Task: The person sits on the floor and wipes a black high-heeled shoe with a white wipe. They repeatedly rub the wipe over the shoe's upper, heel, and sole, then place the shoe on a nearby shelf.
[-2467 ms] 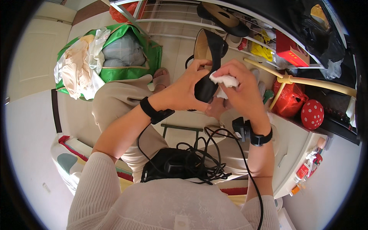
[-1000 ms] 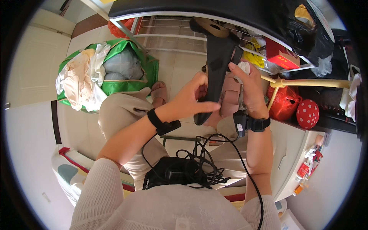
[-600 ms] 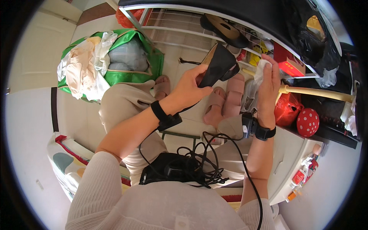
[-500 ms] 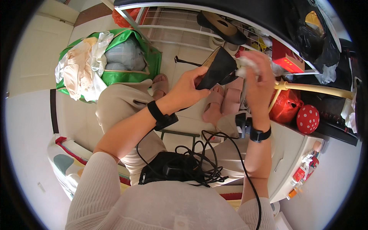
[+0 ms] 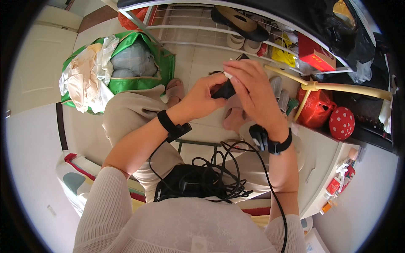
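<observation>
A black shoe (image 5: 225, 90) is gripped in my left hand (image 5: 197, 98), fingers wrapped round one end of it, above the floor in front of my knees. My right hand (image 5: 254, 90) lies over the shoe's far side, fingers bent across it. A small bit of a white wad, tissue or cloth (image 5: 228, 76), peeks out from under these fingers; the rest is hidden. Much of the shoe is also covered by both hands. Another black shoe (image 5: 239, 24) rests on the white wire rack (image 5: 198, 28) ahead.
At the left stands a green bag (image 5: 168, 67) with clothes (image 5: 84, 74) spilling out. A yellowish pole (image 5: 350, 90), a red plastic bag (image 5: 314, 110) and a red dotted ball (image 5: 342, 123) are at the right. A coiled black cable (image 5: 228, 181) lies on my lap. Slippers sit on the floor.
My right hand has come in from the right with the white wad, onto the shoe. The shoe has been lowered and turned slightly in my left hand.
</observation>
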`<state>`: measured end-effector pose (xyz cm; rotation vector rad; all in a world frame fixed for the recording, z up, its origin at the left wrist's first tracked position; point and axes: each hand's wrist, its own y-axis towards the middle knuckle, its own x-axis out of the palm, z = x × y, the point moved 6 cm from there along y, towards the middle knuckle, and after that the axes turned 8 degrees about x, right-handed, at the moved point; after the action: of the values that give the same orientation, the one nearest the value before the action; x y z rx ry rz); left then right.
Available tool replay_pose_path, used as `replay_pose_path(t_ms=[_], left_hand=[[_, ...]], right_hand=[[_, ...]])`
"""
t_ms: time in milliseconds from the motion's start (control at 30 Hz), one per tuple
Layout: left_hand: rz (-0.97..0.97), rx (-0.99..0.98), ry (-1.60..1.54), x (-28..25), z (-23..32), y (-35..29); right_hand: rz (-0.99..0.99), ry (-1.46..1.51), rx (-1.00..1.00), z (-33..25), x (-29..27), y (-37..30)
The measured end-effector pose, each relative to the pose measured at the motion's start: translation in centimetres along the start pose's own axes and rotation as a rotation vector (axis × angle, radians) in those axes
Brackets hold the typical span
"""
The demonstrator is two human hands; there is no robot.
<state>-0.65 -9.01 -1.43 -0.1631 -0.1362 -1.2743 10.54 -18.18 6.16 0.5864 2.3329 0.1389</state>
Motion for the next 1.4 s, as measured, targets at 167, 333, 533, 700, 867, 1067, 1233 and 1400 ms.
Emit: replay_pose_path(t_ms=[167,333,533,700,867,1067,1233,1400], left_hand=[[-0.154,0.002,0.076,0.3,0.7,-0.5],[-0.126,0.078,0.121,0.1,1.3,0.3],[-0.078,-0.028,-0.005,0.4,0.3,-0.2],[-0.125,-0.127,-0.040,0.4,0.1,-0.5],[0.024,-0.132,-0.252,0.6,1.6,0.4],[-0.003,0.003,-0.057,0.5,1.8,0.6],[-0.021,-0.002,-0.029,0.8,3.0,0.5],[0.053,0.034,0.021,-0.2,2.5,1.0]], right_hand=[[-0.045,0.093,0.344,7.7,-2.1,0.7],[-0.014,0.763,0.782,11.0,-2.1,-1.3],[-0.120,0.278,0.509,5.8,-0.2,-0.3],[0.039,0.227,0.368,4.5,0.5,-0.4],[0.080,-0.036,0.031,-0.7,0.1,-0.2],[-0.003,0.220,0.165,2.1,1.4,-0.3],[-0.274,0.468,0.647,7.4,2.4,-1.3],[-0.015,0.439,0.181,0.6,-0.1,0.0]])
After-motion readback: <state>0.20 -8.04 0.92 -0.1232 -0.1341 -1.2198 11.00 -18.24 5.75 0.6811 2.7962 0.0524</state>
